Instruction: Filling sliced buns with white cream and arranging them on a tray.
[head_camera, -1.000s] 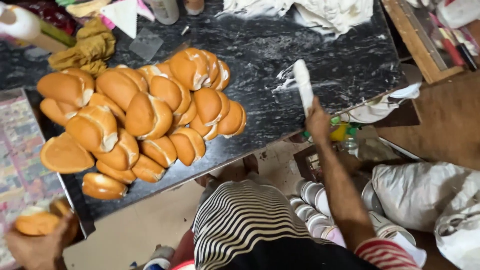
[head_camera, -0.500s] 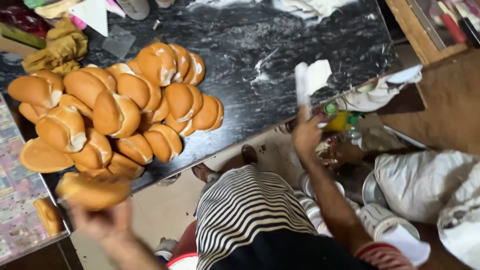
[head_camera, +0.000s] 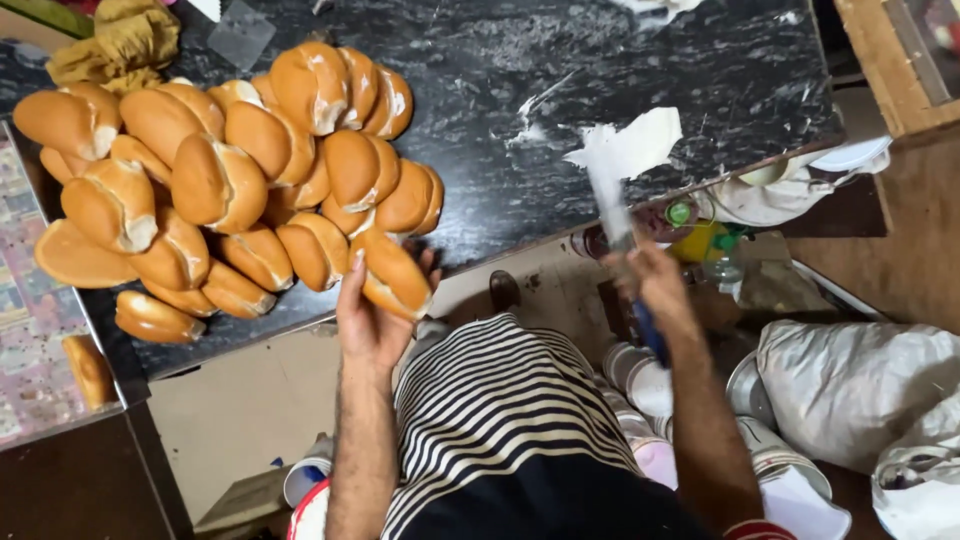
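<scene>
At the counter's near edge, left hand grasps one split bun beside the bun pile. Right hand grips a cream-laden knife. Advice: open the bun's cut fully, spread evenly, keep drips over the counter.

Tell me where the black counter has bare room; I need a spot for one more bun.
The free patch is the dark marble counter between the pile of split buns and the right edge, marked only by white smears. The left side is crowded with buns up to the yellow cloth. The left hand holds a bun at the front edge; the right hand lifts a smeared knife.
</scene>
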